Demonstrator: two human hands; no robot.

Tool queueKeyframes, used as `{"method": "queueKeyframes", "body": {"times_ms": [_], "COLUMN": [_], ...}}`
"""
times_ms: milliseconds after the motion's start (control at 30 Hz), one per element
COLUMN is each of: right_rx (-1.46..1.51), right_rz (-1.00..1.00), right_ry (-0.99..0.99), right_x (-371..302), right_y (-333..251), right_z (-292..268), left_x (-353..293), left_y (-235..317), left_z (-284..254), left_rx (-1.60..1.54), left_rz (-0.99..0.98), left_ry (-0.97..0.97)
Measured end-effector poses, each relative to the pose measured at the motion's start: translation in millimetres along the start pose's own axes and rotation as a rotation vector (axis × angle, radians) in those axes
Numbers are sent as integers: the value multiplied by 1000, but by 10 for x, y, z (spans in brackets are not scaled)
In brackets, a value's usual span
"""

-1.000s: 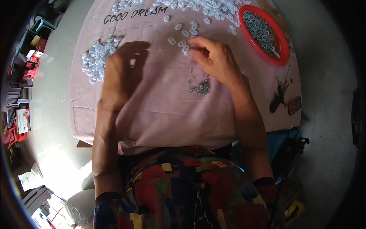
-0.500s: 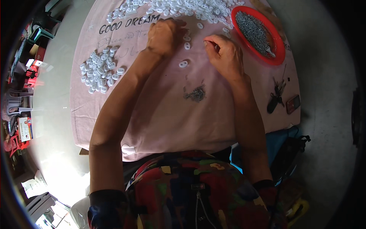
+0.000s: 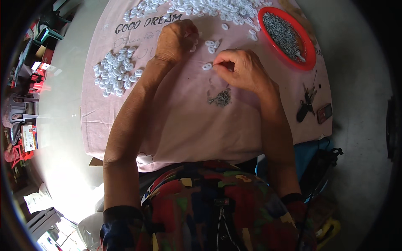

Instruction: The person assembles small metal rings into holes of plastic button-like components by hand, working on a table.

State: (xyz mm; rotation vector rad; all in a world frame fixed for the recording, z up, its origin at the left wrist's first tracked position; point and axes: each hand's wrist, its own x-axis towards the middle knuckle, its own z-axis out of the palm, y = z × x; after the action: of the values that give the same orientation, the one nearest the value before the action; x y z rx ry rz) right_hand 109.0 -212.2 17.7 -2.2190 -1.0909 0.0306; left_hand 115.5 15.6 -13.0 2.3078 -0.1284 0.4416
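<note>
My left hand [image 3: 175, 41] is above the far middle of the pink cloth, its fingers curled around white oval plastic pieces that show at the fingertips. Part of its grip is hidden behind the knuckles. To the right of it lies a small cluster of white two-holed oval pieces [image 3: 211, 49]. My right hand [image 3: 242, 70] has thumb and forefinger pinched together, right beside a single oval piece [image 3: 207, 66]. Whatever the pinch holds is too small to make out. Nearer me is a little heap of small grey metal screws or pins [image 3: 222, 98].
A red bowl [image 3: 310, 58] filled with grey metal bits stands at the far right. Oval pieces form a large heap [image 3: 217, 7] at the back and a smaller pile [image 3: 115, 71] at left. Keys [image 3: 305, 104] and a phone-like device [image 3: 324, 113] lie near the right edge.
My right hand has moved left and nearer to me, up to the single oval piece. My left hand has shifted slightly left, with white pieces now showing at its fingers. The view has shifted slightly.
</note>
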Motion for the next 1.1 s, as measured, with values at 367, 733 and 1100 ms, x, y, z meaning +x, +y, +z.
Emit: {"method": "queueKeyframes", "body": {"times_ms": [367,733,1100], "right_rx": [-16,-39,158], "right_rz": [1,37,2], "right_ry": [69,-12,-5], "right_x": [-9,-37,2], "right_y": [77,39,-63], "right_z": [49,-5,20], "left_x": [-166,-842,-1016], "left_y": [81,504,450], "left_z": [-193,-517,-477], "left_rx": [-521,-857,-1049], "left_rz": [-172,-503,-581], "left_ry": [7,-174,-227]}}
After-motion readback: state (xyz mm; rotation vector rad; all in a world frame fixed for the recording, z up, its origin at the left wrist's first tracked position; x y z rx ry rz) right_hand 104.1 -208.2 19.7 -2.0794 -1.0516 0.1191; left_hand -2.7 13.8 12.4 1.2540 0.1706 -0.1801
